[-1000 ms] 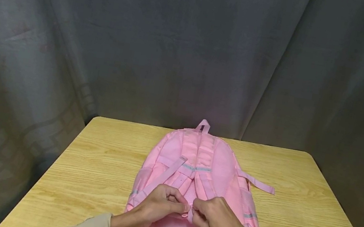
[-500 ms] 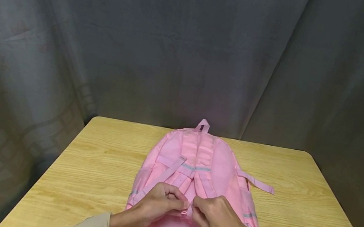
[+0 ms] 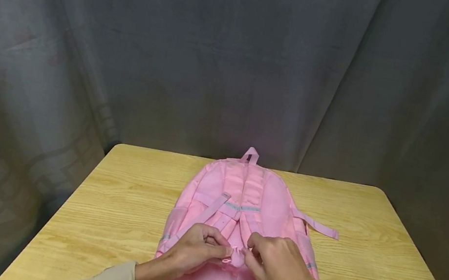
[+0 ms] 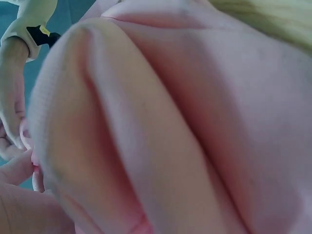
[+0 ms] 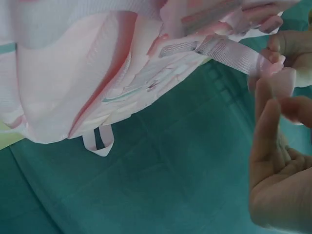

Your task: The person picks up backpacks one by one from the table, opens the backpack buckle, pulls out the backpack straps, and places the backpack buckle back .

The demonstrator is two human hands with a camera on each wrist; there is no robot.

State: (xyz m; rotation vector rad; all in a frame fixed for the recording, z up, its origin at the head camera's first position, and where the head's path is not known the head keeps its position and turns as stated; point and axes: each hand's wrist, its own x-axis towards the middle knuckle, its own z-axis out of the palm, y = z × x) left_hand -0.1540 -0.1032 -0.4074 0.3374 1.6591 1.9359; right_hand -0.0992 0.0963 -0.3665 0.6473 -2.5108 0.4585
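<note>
A pink backpack [image 3: 274, 200] lies on the table, its shoulder-strap side up. Over its lower middle my left hand [image 3: 197, 248] pinches a small pink plastic buckle [image 5: 273, 67], which sits on a webbing strap [image 5: 231, 54] in the right wrist view. Close beside it, my right hand [image 3: 281, 266] has thumb and forefinger on the pale loose strap end [image 3: 237, 259] that comes from the buckle. Fingers partly cover the buckle, so how the strap runs through it is hidden. Pink fabric fills most of the left wrist view.
The wooden table [image 3: 131, 193] extends on both sides of the backpack. One loose strap [image 3: 319, 226] sticks out over the table at right, and another strap [image 3: 213, 210] lies across the backpack's left half. Dark grey curtains [image 3: 228, 61] hang behind and at the sides.
My right hand has shifted slightly up and right, away from the left, exposing more of the strap end between them. The left hand has stayed nearly still.
</note>
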